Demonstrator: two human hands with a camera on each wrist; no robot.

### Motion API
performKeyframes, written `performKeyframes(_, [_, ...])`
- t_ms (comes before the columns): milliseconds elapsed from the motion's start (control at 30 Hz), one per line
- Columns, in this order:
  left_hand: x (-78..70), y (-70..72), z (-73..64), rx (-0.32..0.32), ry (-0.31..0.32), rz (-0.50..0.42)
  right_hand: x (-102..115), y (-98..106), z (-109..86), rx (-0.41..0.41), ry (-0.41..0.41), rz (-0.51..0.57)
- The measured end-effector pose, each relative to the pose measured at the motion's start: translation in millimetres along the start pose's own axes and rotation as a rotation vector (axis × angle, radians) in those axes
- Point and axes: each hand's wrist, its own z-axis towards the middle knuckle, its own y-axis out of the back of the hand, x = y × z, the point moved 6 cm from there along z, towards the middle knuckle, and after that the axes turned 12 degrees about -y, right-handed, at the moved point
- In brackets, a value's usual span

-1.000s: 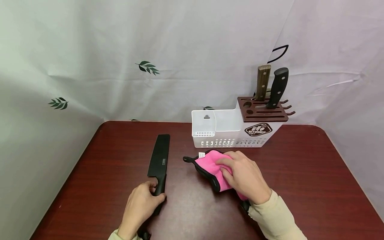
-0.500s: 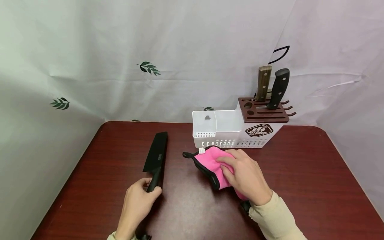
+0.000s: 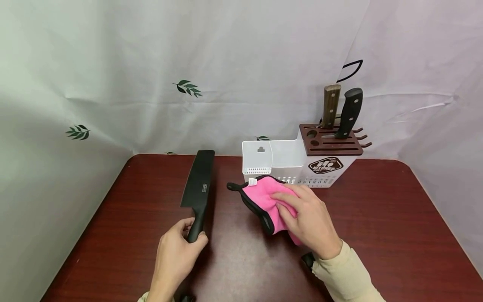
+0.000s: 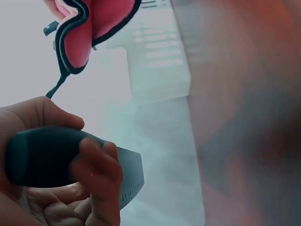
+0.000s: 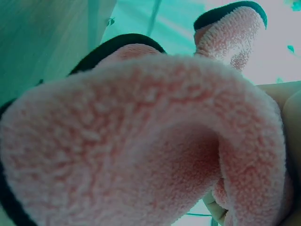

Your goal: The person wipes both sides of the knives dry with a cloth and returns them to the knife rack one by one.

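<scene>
My left hand (image 3: 174,255) grips the black handle of a broad-bladed kitchen knife (image 3: 199,181) at the left of the head view. The blade points away from me, raised over the table with its shadow beside it. In the left wrist view, fingers curl round the thick knife handle (image 4: 44,155). My right hand (image 3: 312,221) holds a pink cleaning cloth (image 3: 263,196) with black edging, a white tag and a hanging loop, bunched under the fingers. Fleecy folds of the cloth (image 5: 94,146) fill most of the right wrist view and hide much of that hand.
Behind the cloth stands a white plastic knife holder (image 3: 286,172) with a brown slotted top (image 3: 332,147). A wooden-handled knife (image 3: 331,105) and a black-handled knife (image 3: 351,111) stick up from it. The reddish-brown table (image 3: 124,226) meets a pale curtain (image 3: 234,63) behind.
The knife has risen off the table in my left hand, moving away from me. My right hand has lifted the cloth slightly, and its front now overlaps the holder's lower edge.
</scene>
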Motion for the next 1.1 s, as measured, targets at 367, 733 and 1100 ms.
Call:
performKeyframes(367, [-32.1, -2.4, -3.1, -0.033, -0.125, -0.090, 12.0, 4.4, 3.3, -0.051, 0.064, 0.083])
performKeyframes(733, [-59.3, -19.6, -9.3, -0.016, -0.225, -0.096, 32.0, 9.6, 5.7, -0.095, 0.172, 0.170])
performKeyframes(1100, [-71.7, -31.3, -16.7, 0.082, -0.294, -0.140, 45.7, 4.6, 6.9, -0.071, 0.244, 0.175])
